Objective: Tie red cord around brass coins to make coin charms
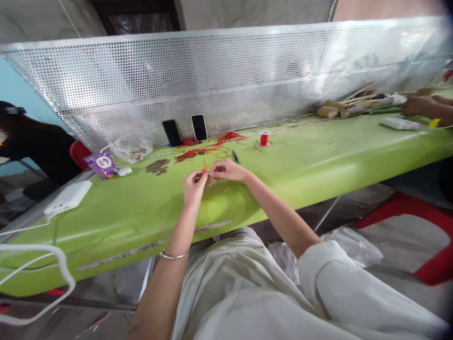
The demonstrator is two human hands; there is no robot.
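A shiny silver metal bangle [174, 255] is circling the left forearm. Further in, the left hand [194, 185] and right hand [228, 170] are meeting over the glossy green surface [318, 156], each grip sitting pretty narrow, fingertips pinching a thin red cord piece [205, 168] between them. Brownish bits are showing underneath, too small to make out. Past that, a pile of dull brown flat discs [157, 166] is lying off left, a slim dark-blue pen-like tool [235, 157] is resting just beyond the right hand, loose red cords [198, 152] are sprawling behind, and two upright dark-screened phones [199, 128] are leaning near a silvery perforated screen [247, 71].
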